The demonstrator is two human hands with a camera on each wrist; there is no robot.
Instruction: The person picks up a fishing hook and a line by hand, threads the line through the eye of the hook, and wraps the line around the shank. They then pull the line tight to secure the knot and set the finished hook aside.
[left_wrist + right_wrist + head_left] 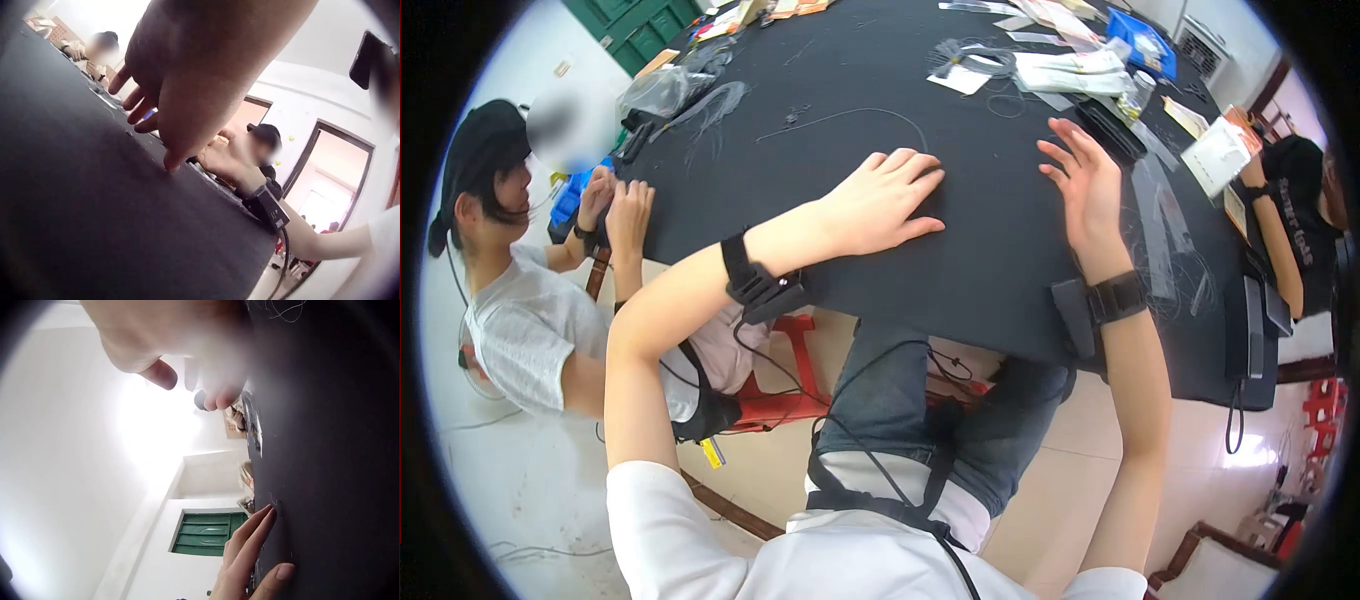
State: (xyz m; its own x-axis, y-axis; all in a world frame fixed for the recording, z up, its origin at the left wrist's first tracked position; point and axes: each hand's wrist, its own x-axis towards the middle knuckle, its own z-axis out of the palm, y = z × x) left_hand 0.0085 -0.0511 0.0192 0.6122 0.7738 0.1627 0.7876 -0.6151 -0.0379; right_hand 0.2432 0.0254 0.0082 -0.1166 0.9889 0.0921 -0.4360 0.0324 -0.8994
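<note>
The left hand [885, 205] is palm down at the dark table [990, 260], fingers spread, with nothing held. A thin dark strand [850, 111] curves across the tabletop and ends by its fingertips. To the right, the right hand [1090, 185] is turned on its side, palm toward the left hand, fingers loosely bent and empty. In the left wrist view the left hand [187, 81] has its fingers pointing down toward the tabletop. The right wrist view shows the right hand [169, 344] at the top and the left hand [247, 559] below, well apart.
A black case [1110, 130] and clear plastic strips [1155, 220] lie right of the right hand. Packets [1070, 72], a blue bin [1142, 45] and coiled strands [970, 60] are at the back right, plastic bags [662, 92] at the back left. People sit on both sides.
</note>
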